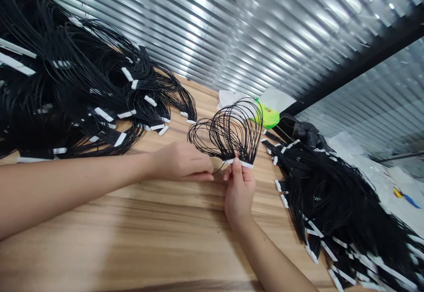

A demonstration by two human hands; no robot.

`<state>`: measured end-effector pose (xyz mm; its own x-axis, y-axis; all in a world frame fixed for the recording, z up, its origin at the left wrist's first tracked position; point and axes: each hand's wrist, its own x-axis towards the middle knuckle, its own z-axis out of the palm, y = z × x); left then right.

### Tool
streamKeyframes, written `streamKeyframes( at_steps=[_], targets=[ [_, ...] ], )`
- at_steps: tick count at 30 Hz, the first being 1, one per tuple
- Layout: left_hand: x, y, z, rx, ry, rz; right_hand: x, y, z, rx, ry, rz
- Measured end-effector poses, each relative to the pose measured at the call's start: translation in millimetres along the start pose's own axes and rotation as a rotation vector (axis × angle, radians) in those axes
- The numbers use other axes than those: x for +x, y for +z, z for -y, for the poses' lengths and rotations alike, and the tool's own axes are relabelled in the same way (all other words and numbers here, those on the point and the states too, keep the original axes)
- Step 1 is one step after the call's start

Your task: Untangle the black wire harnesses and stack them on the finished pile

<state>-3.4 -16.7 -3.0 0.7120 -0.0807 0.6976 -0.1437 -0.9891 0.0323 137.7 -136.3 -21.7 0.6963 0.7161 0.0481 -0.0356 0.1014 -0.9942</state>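
Right hand (240,195): closed on the white connector (247,165), thumb laid across it, forearm rising from the lower right

Left hand (183,163): narrowed, fingertips together, seemingly pinching a single black wire (219,167); the exact contact is partly hidden by the fingers

Connector position: above the middle of the bench (149,239), at the tip of the right thumb; whether it touches the wood cannot be told

Connector axis: long side running roughly left to right across the view, right end slightly lower in the picture

Wire loops (232,137): attached along the connector, arching away from the person and leaning over to the left

Governing relation, as judged: the left fingertips lie just beside the connector's left end, a little lower in the picture, with the black wire bridging the short gap; the left hand is nearer that end, while the right hand steadies the strip

Flanking stock: a left heap (82,84) and a right heap (338,203) of black wires with white ends, both apart from the held piece
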Motion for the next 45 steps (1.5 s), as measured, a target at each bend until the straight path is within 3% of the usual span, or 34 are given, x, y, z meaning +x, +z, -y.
streamKeyframes(
  at_steps=[5,8,20,26,36,45],
  targets=[
    [1.7,1.1,2.8,-0.14,-0.498,-0.011,2.2,1.4,0.1,0.007,0.013,-0.035],
    [3.7,1.2,3.4,-0.17,-0.665,0.006,2.1,2.0,-0.1,0.012,0.024,-0.033],
    [1.4,1.9,6.2,-0.199,-0.623,-0.025,-2.8,3.3,1.4,0.032,-0.002,0.032],
    [2.6,0.1,2.6,-0.205,-0.522,-0.014,-3.4,2.2,1.0,0.022,-0.016,0.035],
    [0.7,-1.0,1.4,-0.179,-0.441,-0.064,-5.7,2.5,0.0,0.102,0.024,0.066],
    [-0.5,2.3,3.1,-0.068,-0.388,-0.028,-2.5,4.7,3.0,0.236,0.149,0.101]
  ],
)
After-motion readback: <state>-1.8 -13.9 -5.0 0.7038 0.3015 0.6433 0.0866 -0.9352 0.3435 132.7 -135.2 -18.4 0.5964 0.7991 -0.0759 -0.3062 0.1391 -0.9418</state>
